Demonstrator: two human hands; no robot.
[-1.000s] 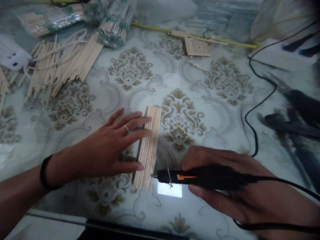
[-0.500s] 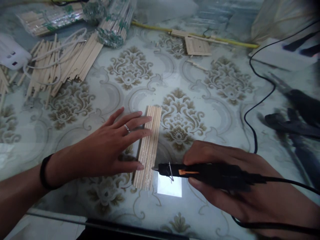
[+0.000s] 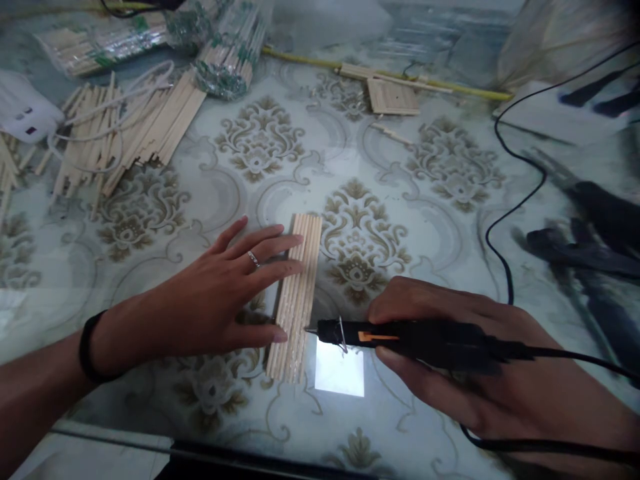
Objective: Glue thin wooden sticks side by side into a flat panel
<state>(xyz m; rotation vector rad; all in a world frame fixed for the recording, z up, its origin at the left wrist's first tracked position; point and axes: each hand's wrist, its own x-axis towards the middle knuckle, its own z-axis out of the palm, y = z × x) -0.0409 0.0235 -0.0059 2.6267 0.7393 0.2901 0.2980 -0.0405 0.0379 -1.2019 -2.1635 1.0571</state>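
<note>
A narrow panel of pale wooden sticks (image 3: 305, 293), laid side by side, rests on the patterned tabletop, with shiny streaks like glue on its lower part. My left hand (image 3: 235, 287) lies over its left side, fingers spread and fingertips touching the sticks. In my right hand (image 3: 440, 307) is a black corded hot glue gun (image 3: 415, 340) with an orange part and a thin wire stand near the nozzle. Its metal tip points left and meets, or nearly meets, the panel's right edge below the middle. The right palm is partly hidden by the gun.
Loose wooden sticks (image 3: 165, 123) and a white power strip (image 3: 27, 110) lie at upper left, below plastic-wrapped stick bundles (image 3: 225, 60). A small square wooden panel (image 3: 393, 97) sits at the back near a yellow strip (image 3: 465, 91). Black-handled pliers (image 3: 600, 207) and a cable occupy the right.
The glue gun's tip has shifted slightly up along the panel's right edge. My left hand holds its place on the sticks.
</note>
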